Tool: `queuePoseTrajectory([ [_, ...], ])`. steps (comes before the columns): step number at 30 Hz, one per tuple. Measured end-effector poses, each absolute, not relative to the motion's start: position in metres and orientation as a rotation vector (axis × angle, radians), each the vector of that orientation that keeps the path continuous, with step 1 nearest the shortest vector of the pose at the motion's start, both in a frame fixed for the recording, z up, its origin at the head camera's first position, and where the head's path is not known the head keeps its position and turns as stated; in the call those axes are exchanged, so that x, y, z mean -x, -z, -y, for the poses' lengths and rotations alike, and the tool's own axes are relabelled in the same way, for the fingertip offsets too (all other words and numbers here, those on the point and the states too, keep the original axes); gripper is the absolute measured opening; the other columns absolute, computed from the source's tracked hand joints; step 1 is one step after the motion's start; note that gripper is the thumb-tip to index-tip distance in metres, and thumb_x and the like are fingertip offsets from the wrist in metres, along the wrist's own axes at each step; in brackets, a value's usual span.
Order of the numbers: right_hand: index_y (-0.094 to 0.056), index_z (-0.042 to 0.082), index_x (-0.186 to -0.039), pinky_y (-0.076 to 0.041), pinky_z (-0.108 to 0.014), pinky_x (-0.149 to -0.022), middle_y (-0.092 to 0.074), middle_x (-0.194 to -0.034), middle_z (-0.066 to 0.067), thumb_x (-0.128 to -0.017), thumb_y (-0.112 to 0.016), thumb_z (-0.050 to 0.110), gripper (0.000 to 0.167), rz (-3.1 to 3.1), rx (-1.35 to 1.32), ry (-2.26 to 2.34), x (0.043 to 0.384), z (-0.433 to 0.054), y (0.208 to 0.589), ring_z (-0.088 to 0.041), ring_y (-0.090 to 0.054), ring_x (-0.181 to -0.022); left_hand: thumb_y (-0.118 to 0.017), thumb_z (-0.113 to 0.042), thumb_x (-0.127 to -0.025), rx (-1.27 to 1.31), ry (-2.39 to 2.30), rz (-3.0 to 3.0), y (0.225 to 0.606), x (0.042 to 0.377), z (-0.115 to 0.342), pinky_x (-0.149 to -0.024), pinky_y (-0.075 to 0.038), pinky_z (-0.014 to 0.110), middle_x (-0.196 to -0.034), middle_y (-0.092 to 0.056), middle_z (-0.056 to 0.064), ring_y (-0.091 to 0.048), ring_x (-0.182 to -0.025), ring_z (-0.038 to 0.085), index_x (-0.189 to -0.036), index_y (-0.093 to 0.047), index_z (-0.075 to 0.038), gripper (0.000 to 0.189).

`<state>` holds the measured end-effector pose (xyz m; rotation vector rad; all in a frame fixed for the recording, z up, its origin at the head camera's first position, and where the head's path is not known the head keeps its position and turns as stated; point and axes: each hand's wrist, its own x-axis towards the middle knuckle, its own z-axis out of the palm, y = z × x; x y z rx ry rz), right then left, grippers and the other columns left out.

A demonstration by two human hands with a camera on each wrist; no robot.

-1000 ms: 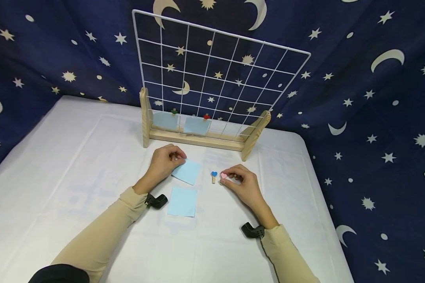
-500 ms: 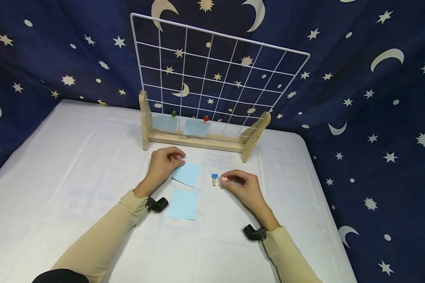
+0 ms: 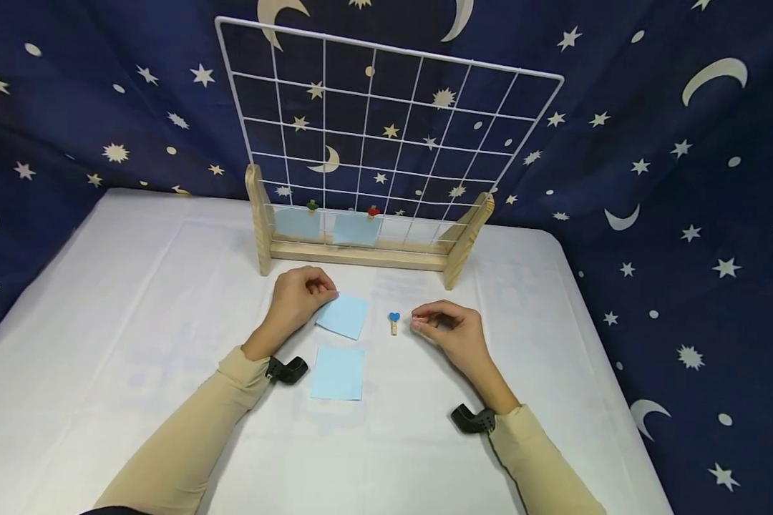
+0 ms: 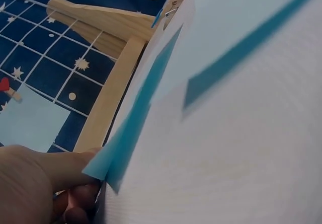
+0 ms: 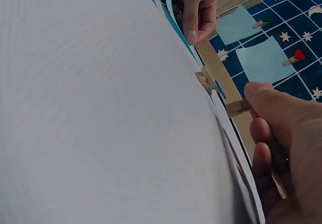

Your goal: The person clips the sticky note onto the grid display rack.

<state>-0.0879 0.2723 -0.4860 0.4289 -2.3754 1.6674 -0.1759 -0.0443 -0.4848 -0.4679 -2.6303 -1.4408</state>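
My left hand (image 3: 299, 295) pinches the upper left corner of a light blue paper square (image 3: 346, 317); in the left wrist view that corner is lifted between thumb and fingers. A second blue square (image 3: 338, 375) lies flat in front of it. My right hand (image 3: 456, 332) holds a small wooden clothespin (image 5: 235, 107) between thumb and fingertips. Its pink heart is mostly hidden by the fingers now. Just left of that hand, a clothespin with a blue heart (image 3: 394, 317) lies on the white cloth.
Behind the hands stands a white wire grid (image 3: 386, 136) on a wooden base (image 3: 361, 254). Two blue squares hang low on it, one by a green clothespin (image 3: 312, 206), the other by a red-heart clothespin (image 3: 373, 212). A star-patterned curtain (image 3: 618, 179) surrounds the table.
My right hand has shifted slightly right and turned the clothespin, so the pink heart no longer faces the head camera. The left hand stays on the paper's corner. The head view has shifted slightly.
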Motion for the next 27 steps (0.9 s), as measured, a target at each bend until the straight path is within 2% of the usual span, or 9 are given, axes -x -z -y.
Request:
queuePoseTrajectory([
  [9, -0.081, 0.002, -0.1, -0.051, -0.024, -0.065, -0.077, -0.089, -0.018, -0.082, -0.086, -0.006, 0.019, 2.43, -0.416, -1.667, 0.0842, -0.2721, 0.4872, -0.031, -0.063, -0.071, -0.089, -0.009, -0.084, 0.466, 1.481, 2.629, 0.4863, 0.1723, 0.0448, -0.059, -0.039, 0.025, -0.067, -0.064, 0.001, -0.053, -0.061, 0.014, -0.079, -0.076, -0.011, 0.014],
  [13, -0.081, 0.004, -0.1, -0.051, -0.023, -0.065, -0.076, -0.09, -0.016, -0.083, -0.086, -0.005, 0.02, 2.438, -0.415, -1.661, 0.0836, -0.2717, 0.4857, -0.026, -0.063, -0.071, -0.089, -0.009, -0.084, 0.473, 1.474, 2.611, 0.4837, 0.1723, 0.0444, -0.06, -0.039, 0.025, -0.067, -0.064, 0.001, -0.053, -0.061, 0.014, -0.08, -0.077, -0.011, 0.013],
  [17, -0.082, 0.01, -0.1, -0.051, -0.022, -0.066, -0.078, -0.09, -0.01, -0.084, -0.088, 0.004, 0.019, 2.455, -0.406, -1.659, 0.0832, -0.2725, 0.4867, -0.02, -0.063, -0.07, -0.089, -0.01, -0.084, 0.469, 1.472, 2.62, 0.4833, 0.172, 0.0439, -0.06, -0.039, 0.026, -0.066, -0.063, 0.0, -0.053, -0.061, 0.014, -0.08, -0.077, -0.01, 0.013],
  [27, -0.082, 0.015, -0.101, -0.053, -0.023, -0.066, -0.079, -0.094, -0.005, -0.086, -0.088, 0.007, 0.018, 2.465, -0.441, -1.649, 0.0859, -0.2742, 0.4849, -0.017, -0.065, -0.072, -0.089, -0.009, -0.084, 0.459, 1.477, 2.6, 0.4861, 0.1744, 0.0433, -0.058, -0.039, 0.024, -0.066, -0.064, 0.001, -0.054, -0.06, 0.014, -0.079, -0.077, -0.01, 0.013],
])
